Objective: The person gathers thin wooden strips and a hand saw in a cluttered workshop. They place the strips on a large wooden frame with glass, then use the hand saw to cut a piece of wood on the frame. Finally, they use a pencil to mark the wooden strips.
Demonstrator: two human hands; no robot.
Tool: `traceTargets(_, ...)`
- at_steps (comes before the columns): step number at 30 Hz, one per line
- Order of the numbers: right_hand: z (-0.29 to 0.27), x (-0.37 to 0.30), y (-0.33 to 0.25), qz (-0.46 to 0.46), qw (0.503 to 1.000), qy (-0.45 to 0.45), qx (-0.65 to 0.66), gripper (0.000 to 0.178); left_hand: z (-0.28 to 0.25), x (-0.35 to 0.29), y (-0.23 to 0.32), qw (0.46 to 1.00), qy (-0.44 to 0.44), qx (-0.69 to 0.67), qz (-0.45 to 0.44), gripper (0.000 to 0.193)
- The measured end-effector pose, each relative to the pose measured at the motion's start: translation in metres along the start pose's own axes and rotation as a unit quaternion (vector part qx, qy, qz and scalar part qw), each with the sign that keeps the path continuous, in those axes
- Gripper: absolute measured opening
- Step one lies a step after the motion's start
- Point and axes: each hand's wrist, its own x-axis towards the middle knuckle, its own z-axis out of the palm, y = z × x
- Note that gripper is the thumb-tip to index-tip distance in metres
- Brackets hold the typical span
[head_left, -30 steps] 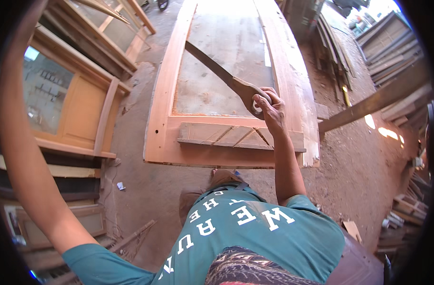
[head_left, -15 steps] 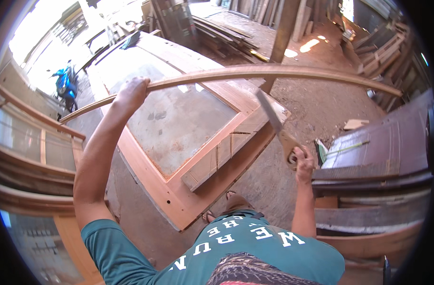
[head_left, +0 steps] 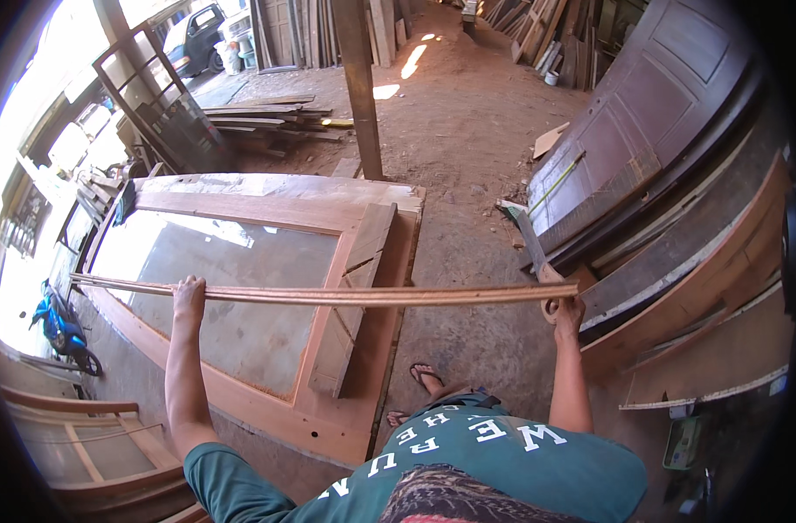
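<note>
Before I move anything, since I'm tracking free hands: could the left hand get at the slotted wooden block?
Probably not directly: the left hand grips the slender timber, which crosses the slotted wooden block in this view.

Reddish wood-framed panel (head_left: pixel 337 423) with a slotted wooden block (head_left: pixel 335 344) across its right-hand end

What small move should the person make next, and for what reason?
Perhaps lower the wooden strips onto the slotted block: the left hand grips them, they cross over the block in this view, and the right hand, at their end, holds the saw.
</note>
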Motion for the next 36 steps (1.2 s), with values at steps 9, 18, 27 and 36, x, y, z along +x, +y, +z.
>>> traceTargets(9,-0.012,-0.015,-0.007,0.052,0.996,-0.012,-0.068,0.030,0.106,0.006,0.019,0.999,-0.004,-0.034,0.032,0.012)
traceTargets(18,-0.010,-0.019,0.003,0.083,0.993,-0.061,-0.055,0.023,0.105,-0.016,0.052,0.984,0.000,-0.161,-0.076,0.022)
traceTargets(27,-0.040,0.021,0.030,0.131,0.987,0.023,-0.085,0.019,0.139,-0.066,0.070,0.840,0.151,-0.369,-0.367,0.075)
traceTargets(36,-0.039,0.062,-0.004,0.094,0.985,0.031,-0.142,0.023,0.109,-0.083,0.161,0.227,-0.055,-0.877,-0.420,0.103)
